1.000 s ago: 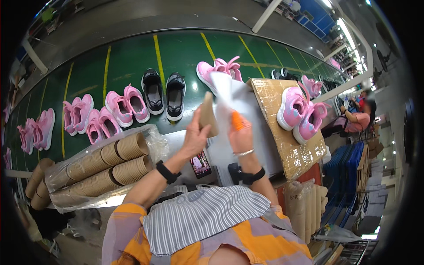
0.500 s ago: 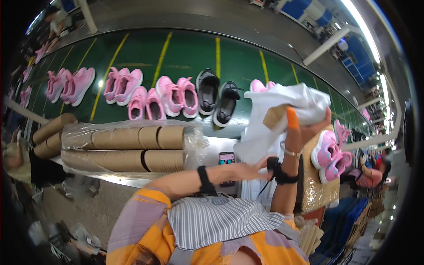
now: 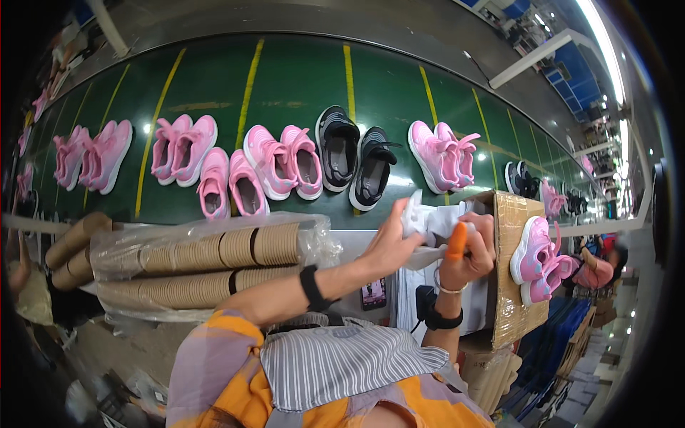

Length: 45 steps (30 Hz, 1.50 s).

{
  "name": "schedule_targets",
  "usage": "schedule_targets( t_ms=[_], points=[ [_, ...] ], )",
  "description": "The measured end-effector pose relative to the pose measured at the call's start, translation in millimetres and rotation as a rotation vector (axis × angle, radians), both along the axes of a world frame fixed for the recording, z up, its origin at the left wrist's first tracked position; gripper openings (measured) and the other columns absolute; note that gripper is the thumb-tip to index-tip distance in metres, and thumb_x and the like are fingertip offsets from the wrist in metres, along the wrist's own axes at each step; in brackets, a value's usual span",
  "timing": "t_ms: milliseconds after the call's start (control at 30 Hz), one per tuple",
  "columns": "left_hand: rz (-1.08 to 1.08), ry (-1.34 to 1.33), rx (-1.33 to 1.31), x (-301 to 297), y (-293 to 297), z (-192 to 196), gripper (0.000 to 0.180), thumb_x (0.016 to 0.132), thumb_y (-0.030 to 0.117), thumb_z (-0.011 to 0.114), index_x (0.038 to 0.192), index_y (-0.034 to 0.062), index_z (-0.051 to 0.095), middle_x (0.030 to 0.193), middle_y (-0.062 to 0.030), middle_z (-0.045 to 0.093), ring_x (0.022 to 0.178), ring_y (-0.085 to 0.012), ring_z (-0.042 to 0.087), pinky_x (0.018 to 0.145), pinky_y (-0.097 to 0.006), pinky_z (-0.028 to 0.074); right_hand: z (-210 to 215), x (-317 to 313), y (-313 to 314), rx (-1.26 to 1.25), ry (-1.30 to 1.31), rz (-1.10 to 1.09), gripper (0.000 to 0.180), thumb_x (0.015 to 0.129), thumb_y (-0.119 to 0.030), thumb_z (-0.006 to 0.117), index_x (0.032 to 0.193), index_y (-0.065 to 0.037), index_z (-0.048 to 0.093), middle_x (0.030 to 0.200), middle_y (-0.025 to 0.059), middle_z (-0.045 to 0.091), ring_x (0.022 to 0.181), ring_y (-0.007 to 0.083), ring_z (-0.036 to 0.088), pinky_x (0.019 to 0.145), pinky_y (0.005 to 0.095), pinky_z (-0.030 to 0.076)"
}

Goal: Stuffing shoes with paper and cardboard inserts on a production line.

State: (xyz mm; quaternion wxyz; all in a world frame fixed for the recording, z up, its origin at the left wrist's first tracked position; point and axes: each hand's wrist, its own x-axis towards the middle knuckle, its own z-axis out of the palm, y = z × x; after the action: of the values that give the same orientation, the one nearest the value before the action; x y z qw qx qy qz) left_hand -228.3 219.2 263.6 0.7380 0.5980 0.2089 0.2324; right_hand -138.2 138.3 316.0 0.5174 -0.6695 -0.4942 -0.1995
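A crumpled sheet of white tissue paper (image 3: 427, 220) is bunched up between my two hands. My left hand (image 3: 391, 241) pinches its left end. Closed around the other end is my right hand (image 3: 477, 250), which wears an orange finger cot. Under my hands, more white sheets (image 3: 408, 296) lie stacked by an open cardboard box (image 3: 515, 285). A pair of pink shoes (image 3: 539, 250) rests against the box's taped right side. Just beyond my hands, another pink pair (image 3: 442, 157) stands on the green belt, with black shoes (image 3: 357, 157) to its left.
More pink shoes (image 3: 184, 150) line the green conveyor belt (image 3: 300, 78) to the left. Brown ribbed rolls (image 3: 200, 253) in clear plastic lie at the near left. A phone (image 3: 373, 294) sits beside the white sheets. Another person (image 3: 596, 267) is at the far right.
The white paper, spread wide before, is now crumpled small and lower. My left hand has moved up onto it and my right hand has closed. The pink pair behind it is now uncovered.
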Motion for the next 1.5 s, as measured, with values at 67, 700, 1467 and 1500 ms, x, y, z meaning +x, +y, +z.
schedule_targets(
  t_ms=[67,700,1467,1500],
  points=[
    [0.001,-0.155,-0.303,-12,-3,1,0.053,0.082,0.006,0.053,0.130,-0.0031,0.033,0.115,-0.0211,0.052,0.112,-0.0266,0.049,0.098,-0.035,0.035,-5,4,11,-0.190,-0.001,-0.088,0.024,0.068,-0.001,0.071,0.061,0.000,0.049,0.063,0.0096,0.047,0.053,0.0204,0.042,0.048,0.0296,0.030],
    [0.188,0.341,0.933,51,249,-119,0.036,0.071,0.009,0.065,0.103,-0.0047,0.056,0.101,-0.0216,0.058,0.098,-0.0374,0.056,0.087,-0.042,0.044,-121,22,107,-0.767,0.661,-0.045,0.053,0.064,-0.025,0.074,0.107,-0.012,0.046,0.066,0.0152,0.058,0.060,0.0364,0.059,0.057,0.0428,0.046],
    [-0.250,0.539,0.940,55,214,-130,0.019,0.079,0.002,0.054,0.098,0.0012,0.051,0.080,-0.0245,0.061,0.076,-0.0436,0.058,0.066,-0.045,0.045,-219,30,189,-1.115,0.625,0.327,0.062,0.055,-0.008,0.063,0.106,0.020,0.043,0.108,0.0357,0.048,0.106,0.0475,0.046,0.092,0.0444,0.041],
    [-0.231,0.531,0.948,52,213,-128,0.019,0.079,0.002,0.054,0.097,0.0016,0.051,0.081,-0.0247,0.060,0.076,-0.0436,0.058,0.066,-0.045,0.044,-219,29,189,-1.110,0.623,0.330,0.062,0.055,-0.008,0.063,0.106,0.020,0.043,0.108,0.0357,0.048,0.106,0.0475,0.046,0.092,0.0444,0.041]
  ],
)
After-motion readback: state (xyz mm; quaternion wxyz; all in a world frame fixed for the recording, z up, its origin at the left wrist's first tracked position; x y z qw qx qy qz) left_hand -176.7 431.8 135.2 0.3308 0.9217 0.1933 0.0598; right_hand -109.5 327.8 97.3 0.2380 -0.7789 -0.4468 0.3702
